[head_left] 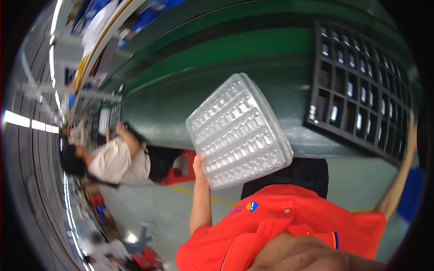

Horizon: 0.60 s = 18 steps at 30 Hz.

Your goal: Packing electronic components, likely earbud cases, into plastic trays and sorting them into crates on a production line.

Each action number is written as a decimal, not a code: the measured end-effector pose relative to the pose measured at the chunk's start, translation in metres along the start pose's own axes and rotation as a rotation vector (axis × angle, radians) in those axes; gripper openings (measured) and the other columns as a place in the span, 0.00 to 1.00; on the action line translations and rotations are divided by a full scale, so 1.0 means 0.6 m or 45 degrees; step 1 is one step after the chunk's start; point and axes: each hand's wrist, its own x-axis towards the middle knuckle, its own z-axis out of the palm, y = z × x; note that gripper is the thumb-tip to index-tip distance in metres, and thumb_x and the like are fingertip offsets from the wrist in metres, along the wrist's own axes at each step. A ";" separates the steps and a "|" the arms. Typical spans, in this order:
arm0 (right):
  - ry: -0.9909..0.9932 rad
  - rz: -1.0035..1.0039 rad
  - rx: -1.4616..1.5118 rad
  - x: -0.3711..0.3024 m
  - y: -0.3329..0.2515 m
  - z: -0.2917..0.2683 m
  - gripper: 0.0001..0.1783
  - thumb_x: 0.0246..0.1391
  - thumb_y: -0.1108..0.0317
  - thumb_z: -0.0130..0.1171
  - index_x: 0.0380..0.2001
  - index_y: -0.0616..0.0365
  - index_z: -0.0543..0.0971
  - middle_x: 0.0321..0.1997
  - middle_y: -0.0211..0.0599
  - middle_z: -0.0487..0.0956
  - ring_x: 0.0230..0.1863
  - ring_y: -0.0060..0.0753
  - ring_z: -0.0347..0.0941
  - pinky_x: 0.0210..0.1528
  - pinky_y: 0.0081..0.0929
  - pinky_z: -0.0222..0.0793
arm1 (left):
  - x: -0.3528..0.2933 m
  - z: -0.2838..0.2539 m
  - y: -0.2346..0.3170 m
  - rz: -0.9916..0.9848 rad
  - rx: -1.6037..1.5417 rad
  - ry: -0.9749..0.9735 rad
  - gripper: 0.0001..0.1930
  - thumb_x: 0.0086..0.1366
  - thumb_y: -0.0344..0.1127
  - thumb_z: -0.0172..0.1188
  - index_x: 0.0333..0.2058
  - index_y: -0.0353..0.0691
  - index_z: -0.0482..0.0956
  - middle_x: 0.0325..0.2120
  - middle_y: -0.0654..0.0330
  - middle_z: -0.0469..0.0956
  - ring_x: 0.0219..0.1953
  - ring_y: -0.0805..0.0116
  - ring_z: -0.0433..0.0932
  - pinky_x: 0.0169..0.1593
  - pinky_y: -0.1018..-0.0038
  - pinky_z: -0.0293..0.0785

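My left hand grips a clear plastic blister tray by its near left edge. The tray is tilted above the bench, with rows of small moulded pockets across its face. Its thick, layered rim looks like more than one tray nested together. At the far right, my right hand holds the outer edge of a black compartment tray. Pale, shiny small pieces sit in many of its compartments, while a few at its left side look dark. Part of my right hand is lost at the dim picture rim.
A dark green work surface runs across in front of me, with a brighter green strip behind it. Farther left, a person in a pale shirt works along the same bench by a red stool. Something blue stands beyond my right arm.
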 end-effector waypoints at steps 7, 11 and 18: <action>-0.962 0.331 0.603 -0.190 0.570 0.239 0.37 0.67 0.51 0.51 0.68 0.67 0.62 0.72 0.52 0.64 0.73 0.43 0.57 0.73 0.34 0.51 | -0.048 -0.086 -0.058 0.149 -0.477 -0.073 0.35 0.56 0.51 0.55 0.58 0.32 0.71 0.50 0.46 0.78 0.48 0.50 0.80 0.52 0.55 0.78; -0.927 0.260 0.804 -0.223 0.534 0.233 0.31 0.67 0.61 0.53 0.66 0.69 0.64 0.69 0.51 0.68 0.70 0.41 0.62 0.71 0.31 0.52 | -0.152 0.018 0.012 0.389 -0.568 -0.171 0.33 0.59 0.49 0.54 0.57 0.30 0.72 0.51 0.47 0.78 0.50 0.50 0.79 0.55 0.55 0.77; -0.860 0.239 0.820 -0.129 0.363 0.135 0.32 0.64 0.60 0.59 0.62 0.73 0.68 0.62 0.53 0.75 0.63 0.39 0.69 0.67 0.29 0.58 | -0.229 0.134 0.076 0.796 -0.374 -0.065 0.36 0.63 0.53 0.52 0.61 0.29 0.65 0.54 0.46 0.73 0.54 0.49 0.75 0.58 0.55 0.74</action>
